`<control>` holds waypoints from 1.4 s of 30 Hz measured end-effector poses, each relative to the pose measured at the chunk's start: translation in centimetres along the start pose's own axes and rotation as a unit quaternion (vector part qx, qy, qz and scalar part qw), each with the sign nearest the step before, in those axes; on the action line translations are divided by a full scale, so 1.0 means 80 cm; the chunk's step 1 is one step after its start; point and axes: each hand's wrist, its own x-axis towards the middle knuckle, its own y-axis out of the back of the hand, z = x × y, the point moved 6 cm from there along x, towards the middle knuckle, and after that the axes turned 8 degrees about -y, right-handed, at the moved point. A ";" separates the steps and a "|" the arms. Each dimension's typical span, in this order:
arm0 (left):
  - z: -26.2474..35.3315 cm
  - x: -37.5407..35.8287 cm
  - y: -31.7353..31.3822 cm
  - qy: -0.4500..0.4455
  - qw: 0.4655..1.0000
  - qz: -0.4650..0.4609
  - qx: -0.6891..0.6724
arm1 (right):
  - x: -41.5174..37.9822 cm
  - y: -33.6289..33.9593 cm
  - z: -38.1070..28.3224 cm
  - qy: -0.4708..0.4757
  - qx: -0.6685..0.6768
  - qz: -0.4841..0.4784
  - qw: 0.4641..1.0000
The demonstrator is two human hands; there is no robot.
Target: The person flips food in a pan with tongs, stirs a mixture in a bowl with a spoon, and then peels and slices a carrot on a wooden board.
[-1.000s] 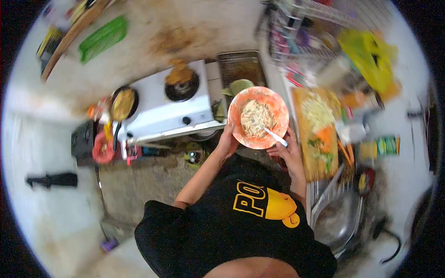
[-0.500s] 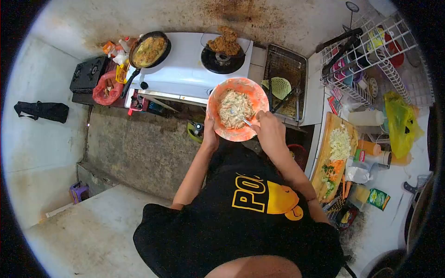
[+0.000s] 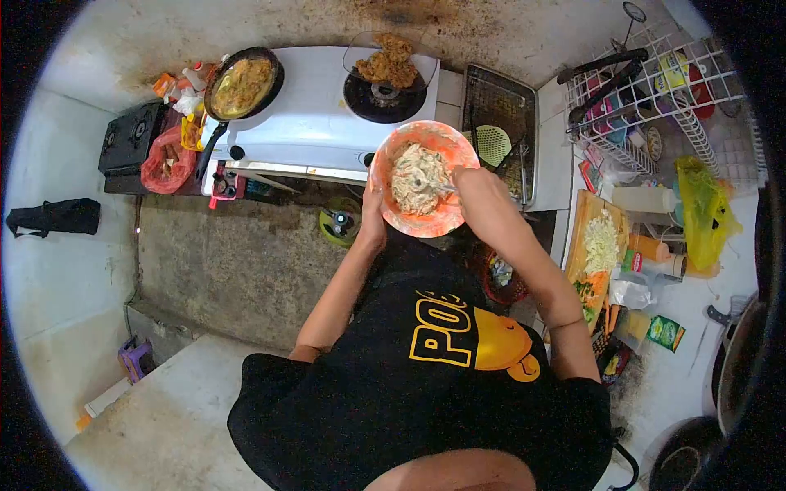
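Note:
My left hand point(image 3: 374, 218) grips the left side of an orange-and-white bowl point(image 3: 444, 144), holding it in front of my body by the stove's front edge. A thick pale batter point(image 3: 416, 173) with green and orange shreds fills the bowl's middle. My right hand point(image 3: 483, 196) is closed round the handle of a metal spoon point(image 3: 444, 189) at the bowl's right rim. The spoon's head is in the batter, partly coated. To the left on the stove sits a frying pan point(image 3: 274, 64) with a browned fritter point(image 3: 246, 86) in it.
A glass plate of fried fritters point(image 3: 389, 61) rests on the right burner of the white stove point(image 3: 307, 106). Right of it lies a metal tray point(image 3: 499, 106) with a green slotted turner point(image 3: 492, 146). A cutting board point(image 3: 580, 237) carries chopped cabbage point(image 3: 602, 241). A dish rack point(image 3: 647, 98) stands behind.
My right hand and the spoon have shifted within the bowl, and the batter's surface has a new shape. The bowl has tilted slightly. The view has moved a little.

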 end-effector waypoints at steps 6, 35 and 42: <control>0.006 0.015 -0.009 -0.006 1.000 -0.019 0.006 | -0.035 0.017 -0.018 0.073 -0.075 -0.024 0.994; -0.023 0.000 -0.056 0.100 0.989 -0.070 0.081 | -0.035 0.093 0.098 -0.143 -0.094 0.121 0.978; -0.039 -0.036 -0.079 0.040 0.982 -0.074 0.170 | -0.092 0.078 0.118 -0.103 -0.099 0.019 0.990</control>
